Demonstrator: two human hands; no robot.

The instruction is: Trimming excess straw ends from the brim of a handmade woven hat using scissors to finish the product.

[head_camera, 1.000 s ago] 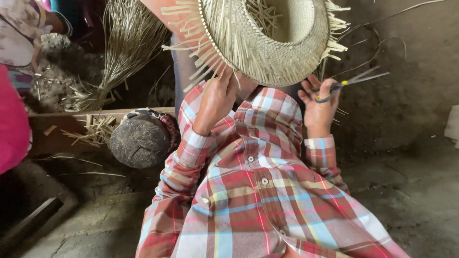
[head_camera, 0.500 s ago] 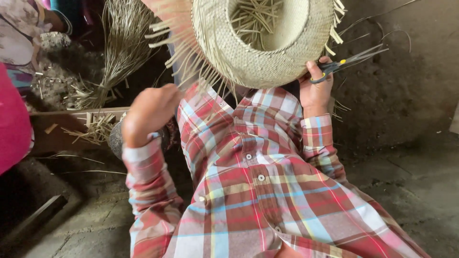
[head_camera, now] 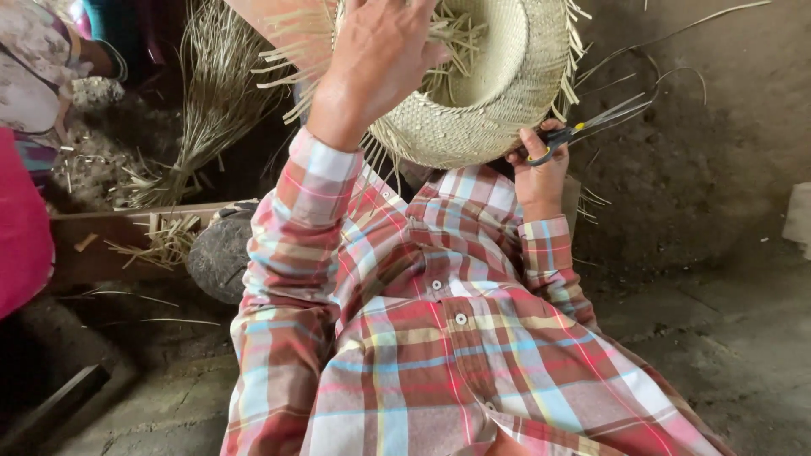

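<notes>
I read this as rough craft workshop for straw weaving. Bare earthen floor [head_camera: 718, 338] and dirt wall at right of frame. Bundle of dried straw [head_camera: 211, 93] upper left, cut offcuts [head_camera: 165, 241] on wooden plank [head_camera: 93, 245] at left. Half-woven straw hat [head_camera: 490, 76] at top centre, scissors [head_camera: 583, 131] beside it.

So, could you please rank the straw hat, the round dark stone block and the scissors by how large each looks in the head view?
1. Straw hat, the largest, though it is held up nearer the camera.
2. Round dark stone block, partly hidden behind the left sleeve, so its full extent is unsure.
3. Scissors, the smallest, in the right hand.
</notes>
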